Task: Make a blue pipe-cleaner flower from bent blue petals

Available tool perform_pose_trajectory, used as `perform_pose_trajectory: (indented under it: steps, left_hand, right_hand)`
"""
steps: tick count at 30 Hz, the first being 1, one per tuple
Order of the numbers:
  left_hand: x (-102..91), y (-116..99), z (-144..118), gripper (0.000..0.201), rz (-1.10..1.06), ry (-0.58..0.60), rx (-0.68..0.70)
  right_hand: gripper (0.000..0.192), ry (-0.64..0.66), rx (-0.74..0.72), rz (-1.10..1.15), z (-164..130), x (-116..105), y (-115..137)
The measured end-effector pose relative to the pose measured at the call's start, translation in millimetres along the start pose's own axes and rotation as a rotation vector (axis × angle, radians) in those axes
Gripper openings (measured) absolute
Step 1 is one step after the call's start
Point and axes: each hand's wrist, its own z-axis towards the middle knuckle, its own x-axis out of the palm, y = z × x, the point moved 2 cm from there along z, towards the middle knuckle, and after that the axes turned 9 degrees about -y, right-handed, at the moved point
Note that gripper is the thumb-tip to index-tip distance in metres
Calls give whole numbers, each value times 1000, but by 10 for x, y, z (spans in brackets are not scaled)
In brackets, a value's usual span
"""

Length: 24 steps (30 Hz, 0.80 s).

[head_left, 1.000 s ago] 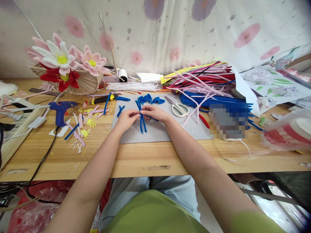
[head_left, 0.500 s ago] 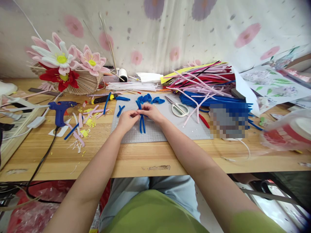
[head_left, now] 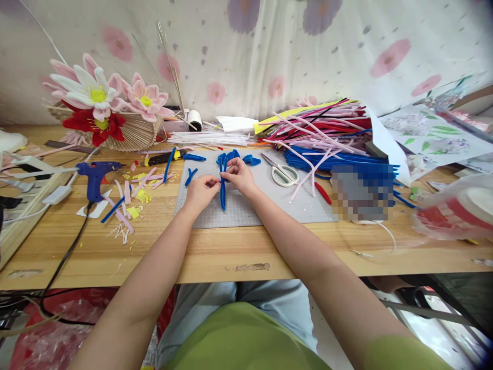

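On the wooden worktop [head_left: 215, 252] the grey mat [head_left: 269, 205] carries the work; both hands have shifted slightly up it, left hand [head_left: 200, 191] and right hand [head_left: 239, 174] each pinching the now-upright blue pipe cleaners [head_left: 222, 187], suggesting twisting continues

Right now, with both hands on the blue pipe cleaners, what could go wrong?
1. The blue pipe cleaners are pinched only by fingertips of the left hand and right hand; the bundle may slip apart.
2. The scissors lie close beside the right hand, which might bump them.
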Motion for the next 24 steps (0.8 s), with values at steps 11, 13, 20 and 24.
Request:
perform_pose_trajectory:
  steps: [11, 13, 20, 24]
  left_hand:
    - [29, -25, -35, 23, 41, -30, -53]
    - [59, 58, -5, 26, -56, -22, -132]
    - [78, 233, 57, 21, -305, -130, -233]
    - [80, 221, 46, 21, -262, -223, -202]
  right_hand:
    - [24, -2, -118, -78, -98, 72, 75]
    - [18, 60, -111, -52, -94, 88, 79]
    - [3, 157, -206, -366, -129, 81, 108]
    - [4, 149, -209, -457, -165, 72, 157]
